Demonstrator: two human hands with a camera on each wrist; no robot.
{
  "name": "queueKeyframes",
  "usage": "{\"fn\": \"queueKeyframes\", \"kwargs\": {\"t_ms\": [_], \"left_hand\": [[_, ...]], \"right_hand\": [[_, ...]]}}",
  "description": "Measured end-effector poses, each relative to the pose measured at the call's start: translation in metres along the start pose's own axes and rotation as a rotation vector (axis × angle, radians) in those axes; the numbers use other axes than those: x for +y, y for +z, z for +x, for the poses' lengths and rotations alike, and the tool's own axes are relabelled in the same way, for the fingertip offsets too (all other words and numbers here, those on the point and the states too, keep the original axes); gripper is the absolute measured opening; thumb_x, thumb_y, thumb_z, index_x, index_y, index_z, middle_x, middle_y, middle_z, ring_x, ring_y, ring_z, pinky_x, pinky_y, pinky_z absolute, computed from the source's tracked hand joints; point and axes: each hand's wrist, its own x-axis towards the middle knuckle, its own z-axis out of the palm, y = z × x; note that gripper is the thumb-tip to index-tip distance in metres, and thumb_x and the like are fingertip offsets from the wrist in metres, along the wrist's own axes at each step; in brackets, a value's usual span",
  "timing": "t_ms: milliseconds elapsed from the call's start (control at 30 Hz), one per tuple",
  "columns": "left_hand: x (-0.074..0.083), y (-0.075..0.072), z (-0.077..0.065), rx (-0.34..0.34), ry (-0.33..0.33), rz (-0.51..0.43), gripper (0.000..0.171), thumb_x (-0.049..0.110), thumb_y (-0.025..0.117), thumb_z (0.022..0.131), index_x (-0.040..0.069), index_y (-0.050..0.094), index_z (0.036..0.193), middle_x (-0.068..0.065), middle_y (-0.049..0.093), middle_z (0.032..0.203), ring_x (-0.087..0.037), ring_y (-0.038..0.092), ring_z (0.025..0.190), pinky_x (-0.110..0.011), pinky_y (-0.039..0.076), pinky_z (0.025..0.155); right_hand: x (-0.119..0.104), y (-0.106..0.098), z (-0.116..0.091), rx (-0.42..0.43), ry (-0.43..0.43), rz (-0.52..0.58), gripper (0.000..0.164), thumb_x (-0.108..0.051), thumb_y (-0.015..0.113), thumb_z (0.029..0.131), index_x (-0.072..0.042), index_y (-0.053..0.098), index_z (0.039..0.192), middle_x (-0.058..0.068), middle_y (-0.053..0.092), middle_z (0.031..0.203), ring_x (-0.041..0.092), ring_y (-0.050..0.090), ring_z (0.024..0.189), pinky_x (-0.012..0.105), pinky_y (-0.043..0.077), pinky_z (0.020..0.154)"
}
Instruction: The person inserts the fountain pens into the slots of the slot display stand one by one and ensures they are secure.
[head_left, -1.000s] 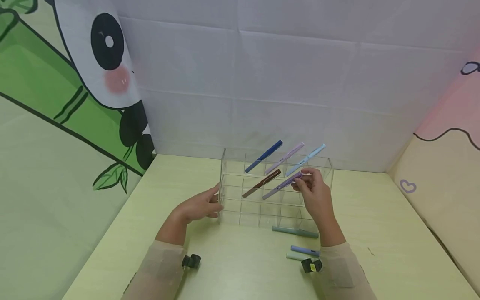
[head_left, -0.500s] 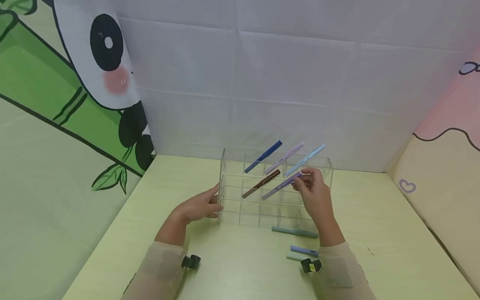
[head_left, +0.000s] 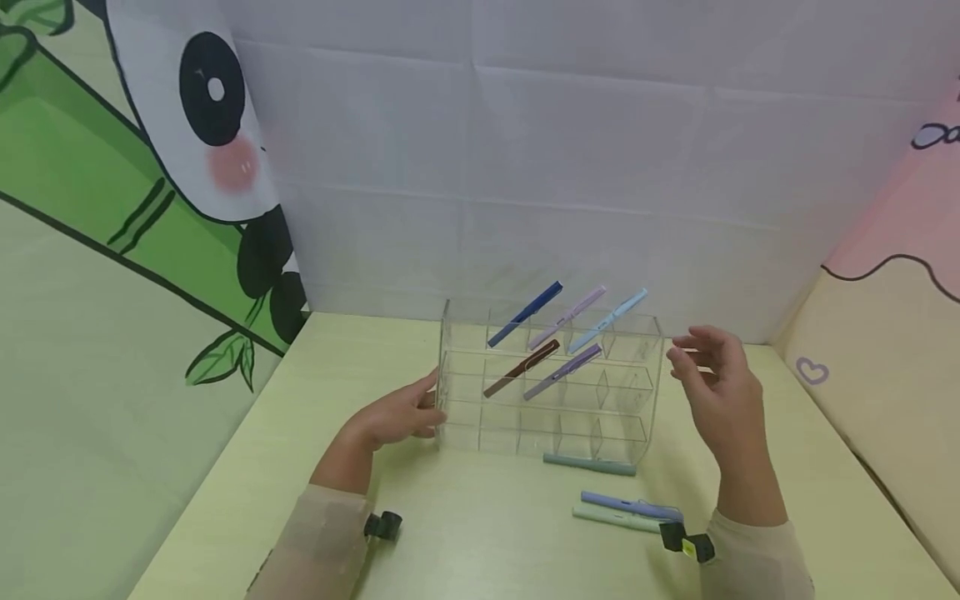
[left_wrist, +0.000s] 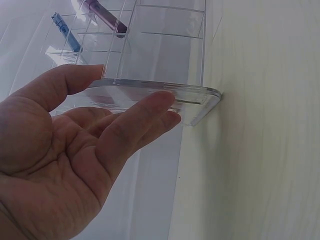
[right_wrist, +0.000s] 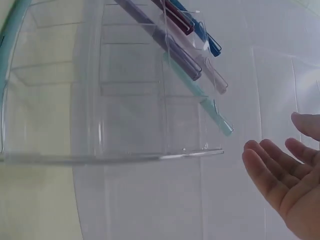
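Your right hand (head_left: 723,400) has left the purple pen (head_left: 562,372) and moved right of the clear rack (head_left: 501,429), gripping nothing. Nearest you, a light green pen (head_left: 615,518), a blue pen (head_left: 630,506) and a grey-green pen (head_left: 588,464) lie on the table (head_left: 465,533). Only the left wrist view shows your left hand (left_wrist: 65,160) from its palm side, thumb and fingers parted at the rack's side. The purple pen leans in the middle tier beside a brown pen (head_left: 521,369); three more pens (head_left: 567,317) lean behind.
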Motion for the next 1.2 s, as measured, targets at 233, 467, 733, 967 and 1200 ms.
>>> {"fn": "queueKeyframes", "kwargs": {"t_ms": [233, 467, 733, 967, 1200], "left_hand": [[0.001, 0.001, 0.001, 0.012, -0.007, 0.005, 0.085, 0.031, 0.061, 0.097, 0.031, 0.002, 0.159, -0.020, 0.032, 0.157, -0.036, 0.064, 0.114, -0.067, 0.022, 0.112], [0.003, 0.001, 0.000, 0.008, 0.004, -0.011, 0.083, 0.028, 0.060, 0.098, 0.034, 0.004, 0.159, -0.018, 0.036, 0.155, -0.037, 0.063, 0.116, -0.069, 0.022, 0.111], [0.001, 0.001, 0.000, 0.008, -0.014, -0.020, 0.085, 0.029, 0.061, 0.097, 0.033, 0.003, 0.159, -0.019, 0.033, 0.157, -0.038, 0.064, 0.115, -0.067, 0.020, 0.113], [0.001, 0.000, 0.002, -0.007, 0.009, -0.026, 0.084, 0.027, 0.060, 0.098, 0.031, 0.002, 0.159, -0.020, 0.034, 0.156, -0.040, 0.062, 0.117, -0.068, 0.022, 0.112], [0.001, 0.000, 0.001, -0.017, 0.009, -0.020, 0.085, 0.028, 0.060, 0.098, 0.030, 0.000, 0.159, -0.022, 0.033, 0.156, -0.039, 0.061, 0.118, -0.067, 0.022, 0.112]], "right_hand": [[0.030, -0.018, -0.018, -0.316, 0.058, -0.213, 0.050, -0.046, 0.052, 0.100, -0.011, 0.050, 0.137, 0.013, 0.059, 0.131, 0.038, 0.067, 0.101, 0.054, 0.053, 0.081], [0.064, -0.015, -0.040, -0.695, 0.158, -0.298, 0.046, -0.046, 0.060, 0.096, -0.011, 0.059, 0.125, 0.008, 0.065, 0.120, 0.025, 0.064, 0.103, 0.044, 0.054, 0.078], [0.084, -0.007, -0.064, -0.902, 0.159, -0.286, 0.023, -0.032, 0.071, 0.089, -0.015, 0.066, 0.103, -0.004, 0.064, 0.096, 0.013, 0.058, 0.086, 0.031, 0.049, 0.071], [0.092, -0.004, -0.072, -0.918, 0.039, -0.343, 0.011, -0.030, 0.072, 0.087, -0.023, 0.064, 0.091, -0.011, 0.056, 0.085, 0.004, 0.050, 0.076, 0.024, 0.045, 0.066], [0.094, -0.003, -0.074, -0.929, -0.009, -0.387, 0.014, -0.032, 0.075, 0.083, -0.027, 0.062, 0.084, -0.012, 0.052, 0.083, 0.002, 0.047, 0.071, 0.024, 0.044, 0.063]]}}
